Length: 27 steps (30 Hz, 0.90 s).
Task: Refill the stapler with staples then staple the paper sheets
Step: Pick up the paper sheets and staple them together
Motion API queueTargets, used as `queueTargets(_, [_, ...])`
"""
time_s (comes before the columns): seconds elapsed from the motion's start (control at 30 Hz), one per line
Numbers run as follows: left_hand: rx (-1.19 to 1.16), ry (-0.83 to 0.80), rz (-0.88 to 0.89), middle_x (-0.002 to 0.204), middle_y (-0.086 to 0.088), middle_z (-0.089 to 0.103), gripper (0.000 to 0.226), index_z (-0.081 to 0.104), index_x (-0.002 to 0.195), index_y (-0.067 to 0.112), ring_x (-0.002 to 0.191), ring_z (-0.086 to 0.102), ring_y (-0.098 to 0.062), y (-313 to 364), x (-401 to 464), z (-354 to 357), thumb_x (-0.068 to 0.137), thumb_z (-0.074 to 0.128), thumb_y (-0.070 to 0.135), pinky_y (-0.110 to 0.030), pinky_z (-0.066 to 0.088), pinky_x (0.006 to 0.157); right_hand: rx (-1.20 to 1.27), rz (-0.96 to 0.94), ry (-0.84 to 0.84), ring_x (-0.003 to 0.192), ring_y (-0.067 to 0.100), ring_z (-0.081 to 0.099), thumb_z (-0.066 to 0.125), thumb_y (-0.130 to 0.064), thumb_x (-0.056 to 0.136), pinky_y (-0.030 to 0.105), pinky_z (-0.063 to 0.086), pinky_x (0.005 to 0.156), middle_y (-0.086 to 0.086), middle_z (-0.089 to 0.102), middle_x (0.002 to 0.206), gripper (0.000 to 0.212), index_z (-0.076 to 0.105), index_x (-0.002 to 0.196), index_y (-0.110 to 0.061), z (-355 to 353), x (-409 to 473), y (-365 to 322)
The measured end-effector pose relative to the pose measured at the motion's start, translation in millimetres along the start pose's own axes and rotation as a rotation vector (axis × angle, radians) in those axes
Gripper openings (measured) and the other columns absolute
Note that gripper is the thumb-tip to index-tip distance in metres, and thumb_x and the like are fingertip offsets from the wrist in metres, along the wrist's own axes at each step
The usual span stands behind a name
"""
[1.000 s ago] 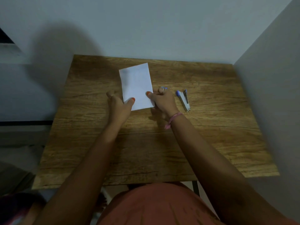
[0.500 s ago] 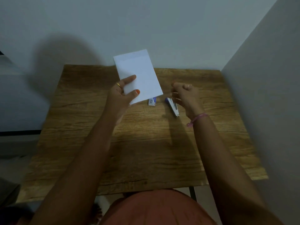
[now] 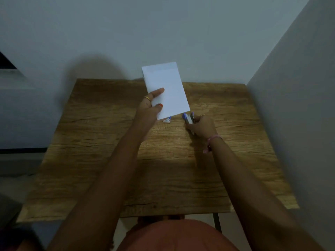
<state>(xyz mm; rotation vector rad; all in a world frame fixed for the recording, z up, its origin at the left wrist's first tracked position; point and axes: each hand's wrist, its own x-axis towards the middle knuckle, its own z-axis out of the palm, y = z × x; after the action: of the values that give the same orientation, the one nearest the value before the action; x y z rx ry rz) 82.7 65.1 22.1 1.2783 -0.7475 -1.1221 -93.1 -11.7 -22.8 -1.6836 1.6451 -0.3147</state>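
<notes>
My left hand (image 3: 151, 107) pinches the lower left edge of the white paper sheets (image 3: 167, 89) and holds them up above the wooden table (image 3: 163, 169), tilted away from me. A small blue and silver stapler (image 3: 188, 118) lies on the table to the right of the sheets. My right hand (image 3: 201, 126) has its fingers curled round the near part of the stapler. A small white and blue staple box (image 3: 167, 120) sits on the table, partly hidden behind the bottom edge of the sheets.
The table stands in a corner, with a wall (image 3: 163, 33) behind it and another wall (image 3: 299, 105) close on its right side. My lap in orange cloth (image 3: 174, 236) is at the table's front edge.
My left hand lifted the paper sheets off the table and keeps them raised. My right hand let go of the sheets, moved right and down, and closed on the stapler.
</notes>
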Motion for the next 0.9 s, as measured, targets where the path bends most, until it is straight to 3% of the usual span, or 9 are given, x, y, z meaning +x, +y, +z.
queueTargets(0.07, [-0.012,-0.002,-0.007,0.140,-0.003,0.041,0.045,0.061,0.114,0.033,0.120,0.048,-0.023,-1.2,-1.2,4.8,0.091,0.052,-0.004,-0.049,0.054,0.091,0.353,0.141,-0.123,0.079,0.024,0.063,0.068,-0.011,0.084,0.038,0.054,0.072,0.016,0.067,0.090,0.020,0.069,0.101,0.000,-8.1,-5.9,2.7])
queueTargets(0.13, [-0.002,-0.011,0.015,0.134,-0.001,0.043,0.049,0.060,0.116,0.033,0.116,0.050,-0.021,-1.6,-2.8,9.6,0.088,0.056,-0.006,-0.046,0.056,0.087,0.785,0.245,-0.308,0.072,0.019,0.062,0.061,-0.004,0.087,0.030,0.056,0.064,0.011,0.063,0.085,0.009,0.065,0.094,-0.001,-18.3,-15.7,4.9])
queueTargets(0.27, [0.017,-0.034,0.076,0.131,-0.003,0.043,0.053,0.055,0.124,0.029,0.113,0.051,-0.019,-0.5,-4.3,18.6,0.085,0.061,-0.005,-0.039,0.058,0.079,1.273,0.222,-0.539,0.081,0.020,0.058,0.039,-0.006,0.092,0.029,0.060,0.069,0.010,0.057,0.091,0.023,0.058,0.106,-0.004,-37.3,-30.4,14.8])
queueTargets(0.37, [0.017,-0.061,0.094,0.132,-0.005,0.043,0.057,0.054,0.125,0.029,0.112,0.051,-0.020,2.7,-5.2,28.3,0.082,0.066,-0.006,-0.034,0.058,0.075,1.296,0.122,-0.587,0.070,0.015,0.057,0.030,-0.010,0.089,0.023,0.055,0.059,0.007,0.054,0.085,0.036,0.059,0.110,-0.007,-49.8,-40.0,16.9])
queueTargets(0.47, [0.016,-0.089,0.130,0.131,-0.006,0.046,0.062,0.054,0.126,0.027,0.110,0.053,-0.019,7.5,-5.3,41.0,0.078,0.068,-0.008,-0.030,0.058,0.072,1.281,0.034,-0.611,0.065,0.011,0.055,0.036,-0.015,0.080,0.020,0.049,0.054,0.005,0.056,0.088,0.043,0.054,0.117,-0.007,-58.2,-42.8,14.7])
queueTargets(0.67, [0.080,-0.121,0.189,0.137,-0.009,0.045,0.068,0.051,0.131,0.026,0.121,0.050,-0.027,15.9,-4.4,59.9,0.072,0.072,-0.002,-0.048,0.057,0.085,1.238,-0.082,-0.567,0.063,0.009,0.056,0.045,-0.050,0.094,0.021,0.045,0.053,0.000,0.064,0.088,0.044,0.057,0.117,-0.014,-68.5,-42.2,11.1])
queueTargets(0.9, [0.174,-0.137,0.232,0.122,0.004,0.055,0.070,0.049,0.135,0.026,0.109,0.059,-0.018,33.8,-1.2,80.1,0.073,0.070,-0.001,-0.048,0.057,0.085,1.214,-0.126,-0.425,0.075,0.010,0.060,0.058,-0.051,0.087,0.023,0.050,0.059,0.001,0.065,0.092,0.047,0.061,0.112,-0.012,-86.9,-37.9,4.3])
